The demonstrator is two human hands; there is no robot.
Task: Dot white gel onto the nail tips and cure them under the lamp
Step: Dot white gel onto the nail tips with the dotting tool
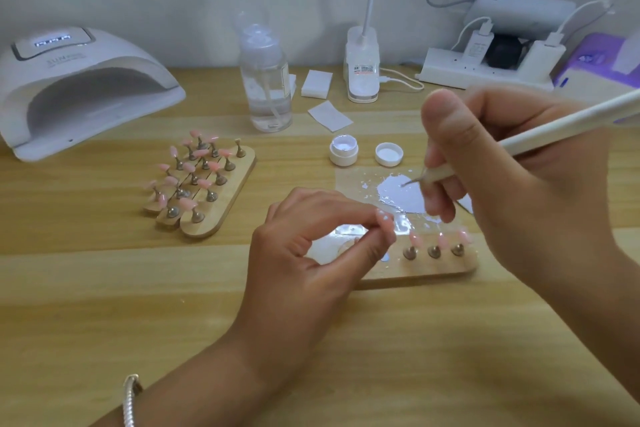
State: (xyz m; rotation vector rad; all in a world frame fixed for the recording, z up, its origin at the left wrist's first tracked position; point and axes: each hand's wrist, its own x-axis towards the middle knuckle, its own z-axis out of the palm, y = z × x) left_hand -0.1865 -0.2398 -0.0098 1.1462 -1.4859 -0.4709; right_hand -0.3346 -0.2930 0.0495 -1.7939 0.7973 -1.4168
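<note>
Both grips pinch tight: right hand [502, 163] on the dotting tool [540, 137], its point in the white gel puddle [398, 196]; left hand [311, 246] on a nail tip [385, 219], near, lower left of that point.

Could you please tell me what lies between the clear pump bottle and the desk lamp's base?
In the head view, a small stack of white pads lies flat between the pump bottle and the lamp base.
</note>
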